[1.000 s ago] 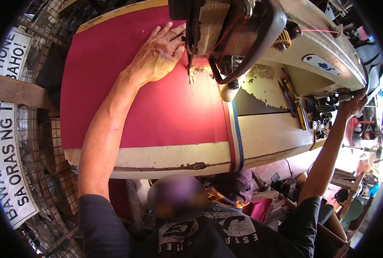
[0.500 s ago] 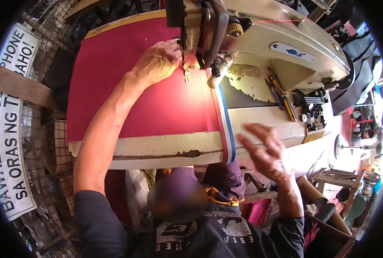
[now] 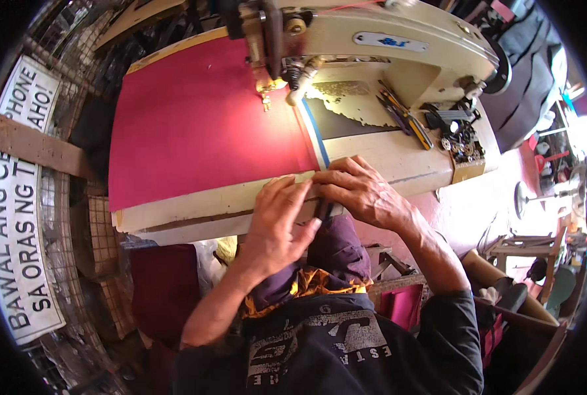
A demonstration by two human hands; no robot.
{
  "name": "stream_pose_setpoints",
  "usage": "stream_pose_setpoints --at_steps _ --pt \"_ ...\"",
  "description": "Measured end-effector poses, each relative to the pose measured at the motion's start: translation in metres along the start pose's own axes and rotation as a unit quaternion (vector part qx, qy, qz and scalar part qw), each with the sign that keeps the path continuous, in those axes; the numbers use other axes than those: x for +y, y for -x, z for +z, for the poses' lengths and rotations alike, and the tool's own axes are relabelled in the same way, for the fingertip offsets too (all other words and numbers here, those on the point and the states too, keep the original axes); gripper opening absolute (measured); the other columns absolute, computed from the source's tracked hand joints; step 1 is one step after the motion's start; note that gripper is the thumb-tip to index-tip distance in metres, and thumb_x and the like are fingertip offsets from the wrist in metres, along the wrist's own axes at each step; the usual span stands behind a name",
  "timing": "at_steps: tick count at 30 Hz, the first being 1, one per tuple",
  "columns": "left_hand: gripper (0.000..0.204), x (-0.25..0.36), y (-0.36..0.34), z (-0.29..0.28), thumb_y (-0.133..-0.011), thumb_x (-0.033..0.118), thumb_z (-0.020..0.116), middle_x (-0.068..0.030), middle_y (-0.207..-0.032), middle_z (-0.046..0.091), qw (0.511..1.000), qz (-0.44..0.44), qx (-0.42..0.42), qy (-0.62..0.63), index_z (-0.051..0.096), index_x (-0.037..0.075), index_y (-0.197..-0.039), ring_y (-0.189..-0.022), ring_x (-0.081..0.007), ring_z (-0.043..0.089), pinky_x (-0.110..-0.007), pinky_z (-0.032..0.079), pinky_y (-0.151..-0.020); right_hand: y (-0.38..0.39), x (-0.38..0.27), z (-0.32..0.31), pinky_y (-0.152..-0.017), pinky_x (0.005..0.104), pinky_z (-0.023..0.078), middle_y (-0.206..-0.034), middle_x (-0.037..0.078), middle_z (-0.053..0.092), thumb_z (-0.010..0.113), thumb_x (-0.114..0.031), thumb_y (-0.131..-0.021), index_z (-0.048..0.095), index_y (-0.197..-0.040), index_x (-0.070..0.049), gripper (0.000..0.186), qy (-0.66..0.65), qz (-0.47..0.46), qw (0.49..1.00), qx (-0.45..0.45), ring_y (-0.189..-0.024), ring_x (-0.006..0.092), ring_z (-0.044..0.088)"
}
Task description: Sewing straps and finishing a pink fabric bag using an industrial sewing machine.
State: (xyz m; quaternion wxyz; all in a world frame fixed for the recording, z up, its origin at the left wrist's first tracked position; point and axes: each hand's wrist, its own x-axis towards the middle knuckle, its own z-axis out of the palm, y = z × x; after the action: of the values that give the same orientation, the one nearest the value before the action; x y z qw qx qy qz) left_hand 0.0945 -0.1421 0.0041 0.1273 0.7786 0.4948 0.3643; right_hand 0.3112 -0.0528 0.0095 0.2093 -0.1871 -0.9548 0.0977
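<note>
A: Progress?

B: Red cloth (image 3: 195, 131) is spread on the surface (image 3: 372, 155); striped tape (image 3: 315, 137) lies along its right edge, running from near the lamp (image 3: 298, 94) toward the near rim. Judged: laying-out done. Joining cannot be confirmed; no stitch line resolved. Judged left: the near end, where both hands are occupied.

A: State of the fingers?

B: Left fingers (image 3: 292, 197) bent, thumb apart. Right fingers (image 3: 336, 180) curled at the tape's near end. Whether either set grasps it: cannot tell, contact hidden. A dark item shows between the hands; not identifiable.

A: Appearance?

B: Tape: narrow, straight, lengthwise reddish, white and blue bands, blue outermost. Overlapping the cloth or abutting it: cannot tell. Cloth: deep red, smooth, one pale fleck toward the far side, brightest around the presser foot (image 3: 266, 102), left of the tape.
</note>
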Motion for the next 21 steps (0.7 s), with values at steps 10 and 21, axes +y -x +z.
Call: stream_pose_setpoints --at_steps 10,21 --pt "0.025 0.001 -0.014 -0.009 -0.082 0.0 0.074 -0.0149 -0.089 0.065 0.996 -0.083 -0.023 0.037 0.068 0.001 -0.106 -0.086 -0.0344 0.062 -0.044 0.05 -0.08 -0.001 0.034 -0.024 -0.09 0.0427 0.05 -0.117 0.008 0.069 0.069 0.0 -0.081 0.063 -0.102 -0.006 0.022 0.071 0.135 0.932 0.327 -0.106 0.032 0.061" --pt "0.024 -0.013 -0.066 -0.016 -0.077 0.0 0.068 -0.0092 -0.092 0.063 0.97 0.118 -0.022 -0.21 0.068 0.003 -0.101 -0.092 -0.0285 0.062 -0.042 0.048 -0.091 -0.023 -0.007 0.019 -0.112 0.0532 0.039 -0.113 0.013 0.066 0.066 -0.01 -0.082 0.062 -0.126 -0.002 0.045 0.046 0.092 0.978 0.18 -0.113 0.0282 0.061"
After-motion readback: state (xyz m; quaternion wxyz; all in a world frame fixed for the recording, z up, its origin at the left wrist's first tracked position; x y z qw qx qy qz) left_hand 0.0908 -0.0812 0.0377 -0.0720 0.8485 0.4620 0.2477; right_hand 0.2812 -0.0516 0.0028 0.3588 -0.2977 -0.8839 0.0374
